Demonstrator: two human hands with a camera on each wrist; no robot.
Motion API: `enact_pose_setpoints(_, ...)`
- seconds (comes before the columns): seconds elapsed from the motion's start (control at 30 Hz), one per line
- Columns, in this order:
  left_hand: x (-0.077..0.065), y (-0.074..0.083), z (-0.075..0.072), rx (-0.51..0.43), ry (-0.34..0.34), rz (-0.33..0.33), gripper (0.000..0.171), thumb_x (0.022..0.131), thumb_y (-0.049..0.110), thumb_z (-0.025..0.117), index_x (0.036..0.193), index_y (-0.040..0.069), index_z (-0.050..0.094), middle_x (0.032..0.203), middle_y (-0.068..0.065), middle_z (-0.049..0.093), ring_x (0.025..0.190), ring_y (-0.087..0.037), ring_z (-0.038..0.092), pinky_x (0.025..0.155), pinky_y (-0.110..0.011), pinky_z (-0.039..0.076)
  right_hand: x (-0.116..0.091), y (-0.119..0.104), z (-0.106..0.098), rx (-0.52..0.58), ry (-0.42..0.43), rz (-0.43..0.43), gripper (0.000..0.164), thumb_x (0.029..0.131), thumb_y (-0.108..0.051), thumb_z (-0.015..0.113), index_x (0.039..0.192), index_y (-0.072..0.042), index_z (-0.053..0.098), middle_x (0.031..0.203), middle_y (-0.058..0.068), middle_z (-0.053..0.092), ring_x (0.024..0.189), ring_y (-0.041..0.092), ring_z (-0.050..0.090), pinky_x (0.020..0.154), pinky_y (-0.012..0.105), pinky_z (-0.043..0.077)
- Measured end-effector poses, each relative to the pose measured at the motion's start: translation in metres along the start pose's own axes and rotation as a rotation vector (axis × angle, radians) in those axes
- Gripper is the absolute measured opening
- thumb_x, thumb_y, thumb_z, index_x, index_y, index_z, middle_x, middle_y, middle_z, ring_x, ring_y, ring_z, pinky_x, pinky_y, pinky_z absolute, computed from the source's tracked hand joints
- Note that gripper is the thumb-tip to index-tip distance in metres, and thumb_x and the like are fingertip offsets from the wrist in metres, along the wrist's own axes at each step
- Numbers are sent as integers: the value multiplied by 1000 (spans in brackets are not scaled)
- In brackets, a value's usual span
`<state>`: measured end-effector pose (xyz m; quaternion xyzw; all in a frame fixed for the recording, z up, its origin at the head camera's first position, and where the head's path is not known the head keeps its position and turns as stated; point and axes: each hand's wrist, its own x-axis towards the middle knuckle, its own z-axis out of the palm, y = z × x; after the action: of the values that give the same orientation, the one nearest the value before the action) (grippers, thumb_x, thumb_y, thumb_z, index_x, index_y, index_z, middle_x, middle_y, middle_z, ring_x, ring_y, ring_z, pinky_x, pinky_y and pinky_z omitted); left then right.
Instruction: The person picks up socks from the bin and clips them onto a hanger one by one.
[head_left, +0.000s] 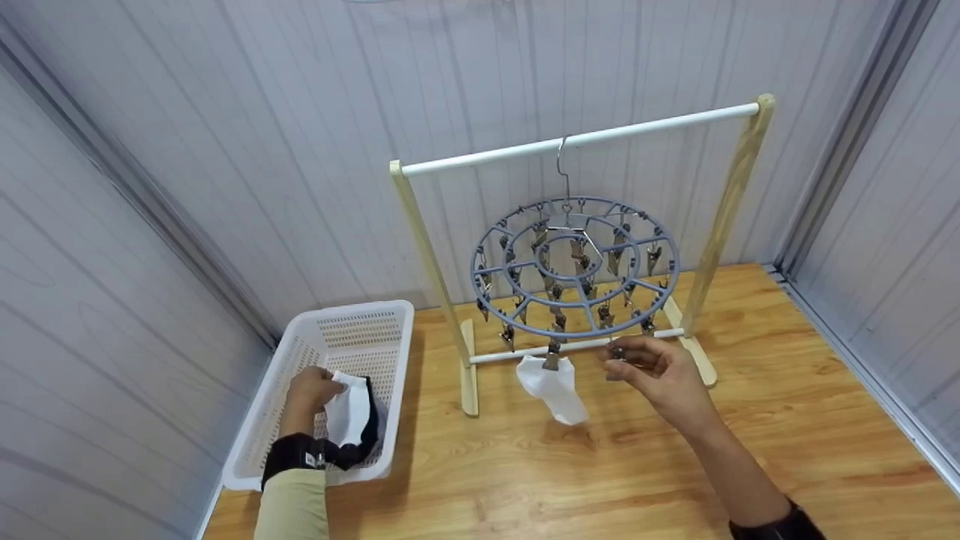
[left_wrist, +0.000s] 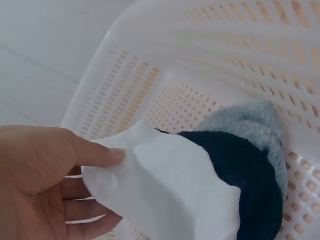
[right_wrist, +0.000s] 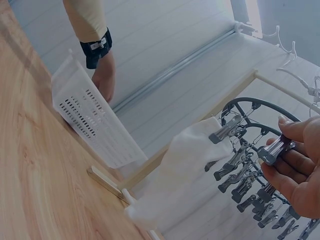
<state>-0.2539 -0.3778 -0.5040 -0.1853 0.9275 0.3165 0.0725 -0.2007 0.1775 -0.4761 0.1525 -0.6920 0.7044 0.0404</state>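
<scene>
White sock [left_wrist: 170, 185] in the left hand [head_left: 309, 394], metal clip [right_wrist: 276, 149] in the right hand [head_left: 667, 382], well apart.
The left fingers pinch one end of the sock inside the basket [head_left: 407, 334], its long axis running from them toward the person, over dark cloth [left_wrist: 255, 180] and grey cloth [left_wrist: 245, 117]; the right fingers pinch the clip below the round hanger's [head_left: 480, 300] near edge, whether squeezed apart I cannot tell. From the sock, the clip lies off to the right; between the hands, a second white sock [head_left: 559, 394] hangs above the desk [head_left: 510, 487].
</scene>
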Motion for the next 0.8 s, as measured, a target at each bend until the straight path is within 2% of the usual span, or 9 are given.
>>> enact_pose_setpoints(0.1,-2,-1,0,-28,5,16,39,96,12,69,121,-18,62,117,-33,65,97,-37,65,79,-46,61,0,0,0,1,2,-2,29,96,0,76,123,7,69,111,15,77,96,27,77,85,43,63)
enact_pose_setpoints(0.3,-10,-6,2,-40,63,70,44,96,15,70,121,-21,64,113,-36,68,85,-33,68,69,-38,60,0,-1,0,5,8,1,29,96,3,75,124,8,69,110,14,78,93,27,77,84,44,63)
enact_pose_setpoints(0.43,-16,-8,6,-27,142,113,41,98,19,70,119,-17,69,111,-33,71,79,-32,68,64,-35,56,0,-2,-1,-5,8,-4,30,95,2,76,123,8,69,110,14,78,96,33,77,84,42,63)
enact_pose_setpoints(0.6,-23,-11,11,-7,251,165,33,100,18,69,108,-14,75,97,-28,74,76,-33,65,68,-43,52,0,-1,-1,-2,4,-4,32,95,3,76,124,12,67,111,15,78,97,33,77,85,39,63)
enact_pose_setpoints(0.8,-36,-7,13,-12,313,189,33,101,14,67,114,-16,72,106,-34,73,82,-40,67,79,-56,54,0,-1,-1,-1,2,-6,30,95,3,76,123,9,68,110,15,78,95,26,77,85,41,63)
